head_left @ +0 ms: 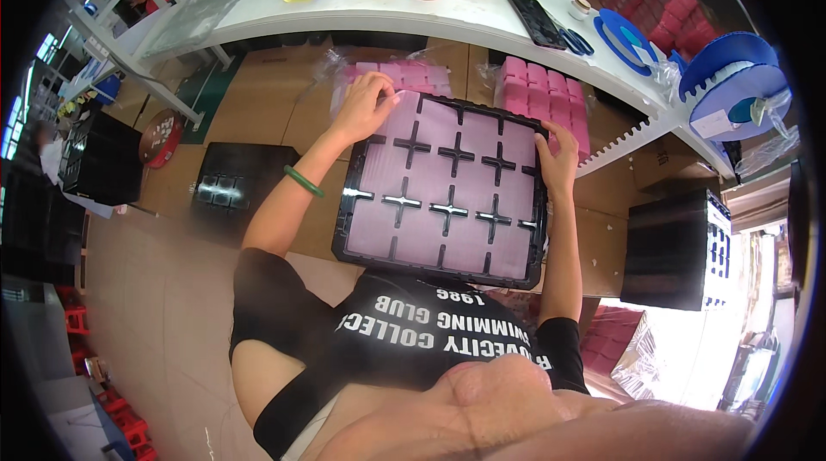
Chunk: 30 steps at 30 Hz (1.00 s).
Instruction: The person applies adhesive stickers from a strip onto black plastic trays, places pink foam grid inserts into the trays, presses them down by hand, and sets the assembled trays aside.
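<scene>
**Black tray (pixel 538 237) steadied at its far corners**

The left hand (pixel 370 107) curls at the tray's 11 o'clock corner, fingers bent; whether they pinch the rim or merely touch it, I cannot tell. The right hand (pixel 557 158) lies along the edge between 2 and 3 o'clock, apparently pinching the rim between thumb and fingers.

The tray sits just in front of the torso, pocketed face up and filled with pink pads (pixel 430 181). Its slightly longer axis runs from about 9 to 3 o'clock, the right end dipping toward 4. It looks light, thin-walled, flexible and slick; opposite rims would make the best hold, sparing the probably soft pads.

Beyond, pink blocks (pixel 544 98) stand at 1 o'clock, and a white bench (pixel 284 19) crosses 12.
</scene>
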### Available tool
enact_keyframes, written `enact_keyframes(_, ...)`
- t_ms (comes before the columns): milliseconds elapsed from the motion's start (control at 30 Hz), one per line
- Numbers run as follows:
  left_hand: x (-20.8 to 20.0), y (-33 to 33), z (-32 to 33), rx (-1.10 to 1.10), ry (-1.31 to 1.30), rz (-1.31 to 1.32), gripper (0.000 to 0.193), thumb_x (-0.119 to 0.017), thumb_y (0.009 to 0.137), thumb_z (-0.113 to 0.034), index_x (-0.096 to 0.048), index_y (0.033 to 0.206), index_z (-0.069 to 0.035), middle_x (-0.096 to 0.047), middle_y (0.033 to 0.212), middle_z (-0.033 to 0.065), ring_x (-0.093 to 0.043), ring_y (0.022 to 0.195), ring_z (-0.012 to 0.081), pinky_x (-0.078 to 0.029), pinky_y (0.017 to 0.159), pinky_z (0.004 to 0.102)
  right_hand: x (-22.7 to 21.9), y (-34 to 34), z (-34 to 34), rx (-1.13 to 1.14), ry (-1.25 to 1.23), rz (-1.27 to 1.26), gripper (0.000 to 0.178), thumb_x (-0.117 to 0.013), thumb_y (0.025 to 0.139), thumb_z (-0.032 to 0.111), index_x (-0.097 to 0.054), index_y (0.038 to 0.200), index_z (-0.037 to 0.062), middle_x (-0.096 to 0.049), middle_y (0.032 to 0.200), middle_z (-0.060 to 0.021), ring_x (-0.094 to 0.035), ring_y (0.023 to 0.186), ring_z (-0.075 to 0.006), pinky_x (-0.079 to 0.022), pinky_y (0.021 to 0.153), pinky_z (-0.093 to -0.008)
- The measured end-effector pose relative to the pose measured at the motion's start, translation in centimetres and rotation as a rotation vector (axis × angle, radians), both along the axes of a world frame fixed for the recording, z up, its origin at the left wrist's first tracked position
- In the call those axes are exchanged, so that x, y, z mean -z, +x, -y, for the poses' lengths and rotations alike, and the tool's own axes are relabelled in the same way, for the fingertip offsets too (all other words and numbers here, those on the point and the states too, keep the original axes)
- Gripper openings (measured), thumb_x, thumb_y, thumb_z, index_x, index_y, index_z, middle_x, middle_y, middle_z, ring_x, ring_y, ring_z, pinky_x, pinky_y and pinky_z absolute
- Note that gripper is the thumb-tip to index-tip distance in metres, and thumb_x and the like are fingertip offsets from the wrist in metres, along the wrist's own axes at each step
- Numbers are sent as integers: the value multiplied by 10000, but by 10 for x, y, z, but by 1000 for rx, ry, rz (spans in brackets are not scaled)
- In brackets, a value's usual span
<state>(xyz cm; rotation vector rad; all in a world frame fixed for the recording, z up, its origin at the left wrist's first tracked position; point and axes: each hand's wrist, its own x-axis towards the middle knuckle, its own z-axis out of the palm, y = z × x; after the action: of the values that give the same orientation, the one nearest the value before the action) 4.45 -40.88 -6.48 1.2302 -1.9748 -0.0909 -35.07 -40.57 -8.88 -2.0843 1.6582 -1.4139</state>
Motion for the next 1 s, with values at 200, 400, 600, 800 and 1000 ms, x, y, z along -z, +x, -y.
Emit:
enact_keyframes(200,6,0,-1,-56,61,45,192,-638,899,-219,-564,1036,-106,-626,943,30,-568,949,218,-335,862,366,-11,6,-10,14,-18,9,248,-688,850,163,-707,1084,83,-691,1060,-126,-520,1200,-354,-404,1009,-434)
enact_keyframes(400,5,-3,-3,-111,32,165,224,-678,850,-168,-578,1045,-122,-615,926,24,-552,908,212,-337,844,364,-7,5,-9,1,-12,-52,266,-696,837,164,-704,1091,88,-686,1053,-135,-514,1198,-350,-399,1013,-434)
enact_keyframes(600,-2,-13,-14,-194,-168,299,193,-667,853,-155,-626,1041,-150,-592,955,3,-534,950,208,-351,833,370,6,8,-1,32,10,-161,475,-743,799,280,-629,1236,133,-567,1309,-144,-435,1275,-358,-354,1068,-467)
enact_keyframes(800,9,-9,-8,-159,-185,389,115,-658,852,-165,-702,951,-125,-584,969,23,-520,1001,224,-361,862,388,17,-6,28,104,185,-162,637,-753,779,396,-548,1339,174,-496,1395,-140,-361,1346,-358,-278,1114,-517)
enact_keyframes(1000,-20,-54,-65,-21,-129,331,293,-651,871,-179,-657,1155,-108,-579,1190,63,-514,1125,265,-363,968,409,-5,-9,-14,132,-13,-347,584,-754,790,342,-560,1313,169,-495,1389,-144,-362,1342,-371,-282,1112,-513)
